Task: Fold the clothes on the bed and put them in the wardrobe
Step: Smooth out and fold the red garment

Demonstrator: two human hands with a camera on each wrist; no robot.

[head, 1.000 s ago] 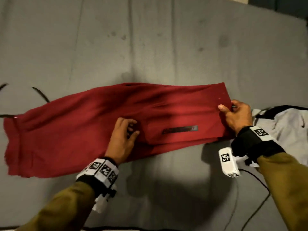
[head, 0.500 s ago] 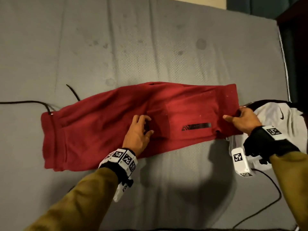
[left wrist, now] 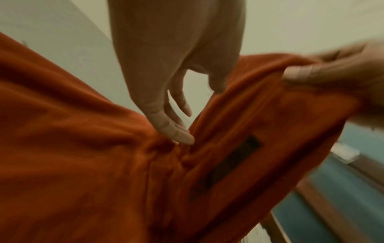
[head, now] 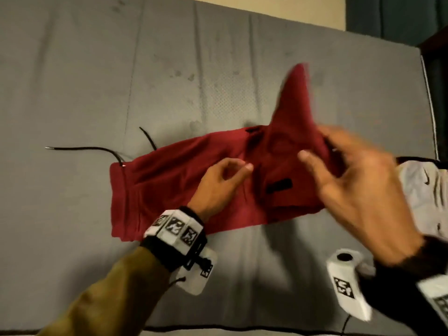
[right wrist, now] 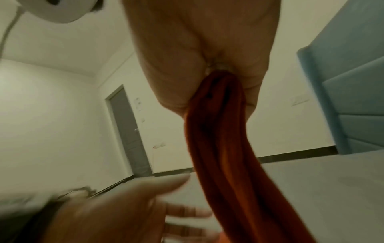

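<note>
Red trousers (head: 174,187): mid-bed (head: 72,69), half folded. Left hand (head: 219,183), fingers relaxed, resting at centre, likely marking the crease. Right hand (head: 358,190), at 3 o'clock, pinches the raised end, apparently to carry it over. Grey garment (head: 421,185): far right, waiting.

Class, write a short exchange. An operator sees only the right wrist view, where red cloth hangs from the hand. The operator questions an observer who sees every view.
Operator: The right hand pinches the red garment. Where is the rest of it?
Observer: In the head view most of it lies flat across the grey bed. Only its right end is lifted.
Operator: The left hand is a blur here. What is it doing?
Observer: The left wrist view shows its fingertips resting on the cloth at the crease, with the fingers loosely straight and gripping nothing.
</note>
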